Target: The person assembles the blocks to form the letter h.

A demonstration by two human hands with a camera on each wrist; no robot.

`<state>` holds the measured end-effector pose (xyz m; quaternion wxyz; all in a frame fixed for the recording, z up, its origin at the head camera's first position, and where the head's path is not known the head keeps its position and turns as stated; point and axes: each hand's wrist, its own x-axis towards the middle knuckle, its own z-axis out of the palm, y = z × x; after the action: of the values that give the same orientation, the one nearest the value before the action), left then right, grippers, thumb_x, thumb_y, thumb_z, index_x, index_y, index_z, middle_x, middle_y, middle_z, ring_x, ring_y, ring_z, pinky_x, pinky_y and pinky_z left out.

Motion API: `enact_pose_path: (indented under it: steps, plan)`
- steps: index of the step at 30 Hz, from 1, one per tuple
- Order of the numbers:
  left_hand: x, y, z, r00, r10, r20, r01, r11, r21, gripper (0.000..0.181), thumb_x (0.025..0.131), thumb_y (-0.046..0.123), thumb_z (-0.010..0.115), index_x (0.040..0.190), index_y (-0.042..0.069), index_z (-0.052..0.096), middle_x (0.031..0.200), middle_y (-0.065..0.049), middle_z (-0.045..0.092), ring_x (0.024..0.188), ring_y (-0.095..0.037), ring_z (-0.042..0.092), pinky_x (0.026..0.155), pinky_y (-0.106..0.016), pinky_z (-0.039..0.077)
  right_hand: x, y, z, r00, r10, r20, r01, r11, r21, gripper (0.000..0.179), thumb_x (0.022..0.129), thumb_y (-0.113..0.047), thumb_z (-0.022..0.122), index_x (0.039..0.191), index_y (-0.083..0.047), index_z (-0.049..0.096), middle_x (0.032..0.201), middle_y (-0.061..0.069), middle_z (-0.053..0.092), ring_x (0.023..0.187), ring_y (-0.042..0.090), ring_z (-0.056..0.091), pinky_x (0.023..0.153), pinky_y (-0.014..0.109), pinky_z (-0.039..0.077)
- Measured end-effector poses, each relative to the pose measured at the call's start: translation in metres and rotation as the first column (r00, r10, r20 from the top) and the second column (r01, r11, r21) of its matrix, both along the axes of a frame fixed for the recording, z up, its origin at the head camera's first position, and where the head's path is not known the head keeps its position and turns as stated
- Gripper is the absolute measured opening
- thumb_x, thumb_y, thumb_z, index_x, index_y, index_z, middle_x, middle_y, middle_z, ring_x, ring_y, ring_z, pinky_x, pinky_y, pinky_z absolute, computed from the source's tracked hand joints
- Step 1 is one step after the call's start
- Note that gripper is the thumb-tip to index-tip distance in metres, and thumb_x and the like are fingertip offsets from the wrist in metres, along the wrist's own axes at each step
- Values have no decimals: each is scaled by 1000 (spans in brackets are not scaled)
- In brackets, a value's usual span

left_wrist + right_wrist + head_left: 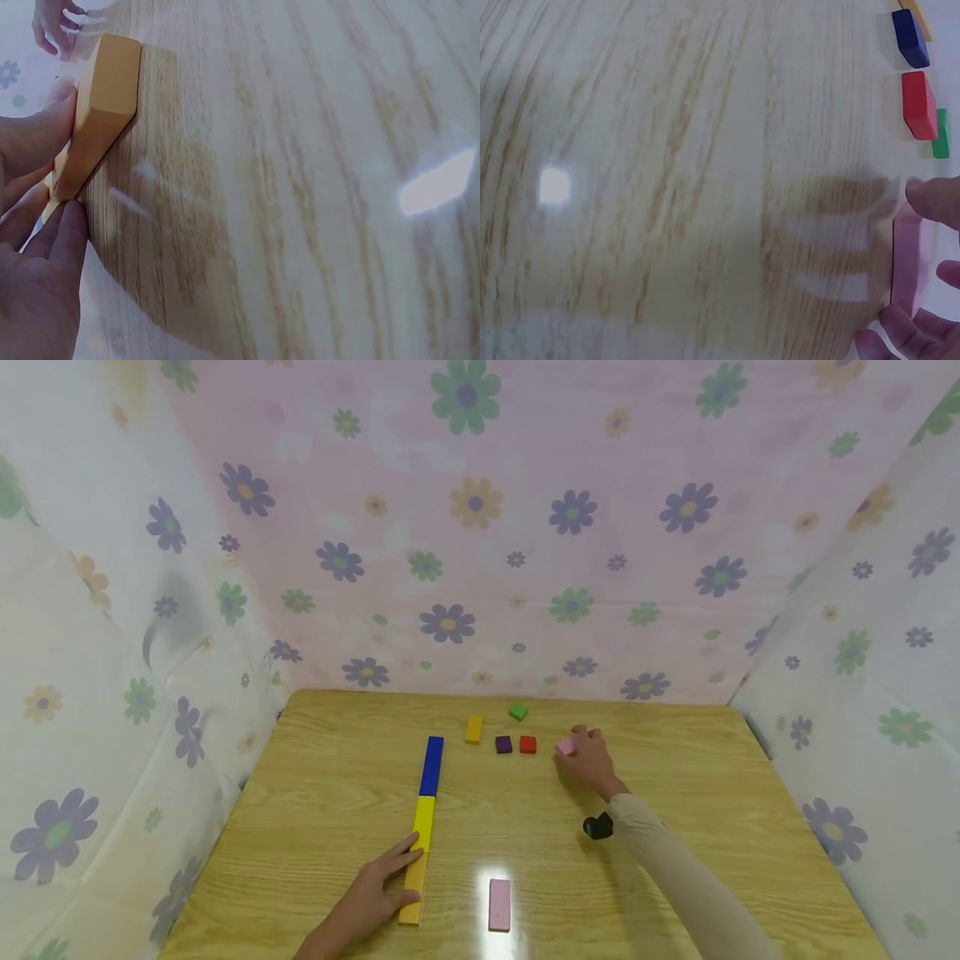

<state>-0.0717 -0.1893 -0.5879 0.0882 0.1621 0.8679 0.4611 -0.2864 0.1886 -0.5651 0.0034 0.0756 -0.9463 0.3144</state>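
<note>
My left hand [371, 889] holds an orange block [412, 893], with thumb and fingers resting along it. Fingertips lie where this block meets a yellow block [423, 822]. A blue block [431, 766] continues the same end-to-end row away from me. In the left wrist view the thumb touches the side of the orange block [112, 79]. At the back right, my right hand [590, 758] grips a pink block [567, 746]. The right wrist view shows thumb and fingers at opposite ends of the pink block [909, 259], which sits at table level.
Left of the right hand stand a red block [528, 744], a dark purple block [503, 744], a green block [518, 712] and another orange block [474, 729]. A second pink block [499, 905] lies near the front. Flowered cloth [517, 527] encloses the wooden table [675, 752] on three sides.
</note>
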Motion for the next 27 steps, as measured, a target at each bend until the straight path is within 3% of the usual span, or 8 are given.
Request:
enact_pose_path:
  steps: [5, 13, 27]
  plan:
    - [-2, 1, -1, 1000, -10, -5, 10, 1000, 0, 60, 83, 33, 70, 135, 8, 53, 150, -4, 35, 133, -33, 35, 101, -46, 38, 0, 1, -5, 1000, -3, -27, 2, 1000, -7, 45, 90, -23, 63, 120, 7, 49, 110, 28, 44, 88, 36, 49, 67, 47, 48]
    - [-4, 1, 0, 1000, -19, 4, 19, 1000, -1, 61, 83, 34, 70, 135, 7, 53, 150, -4, 34, 133, -33, 35, 101, -46, 38, -2, 9, -17, 999, -33, -37, 28, 994, -109, 42, 88, -21, 68, 117, 5, 51, 110, 25, 43, 87, 32, 54, 72, 43, 49]
    - [0, 2, 6, 999, -3, 52, 4, 1000, -21, 58, 85, 31, 69, 136, 7, 52, 150, -6, 34, 134, -34, 33, 102, -48, 37, -2, 13, -17, 995, -29, -92, 13, 985, -172, 36, 80, -16, 76, 104, 5, 59, 106, 24, 48, 88, 32, 50, 69, 38, 47]
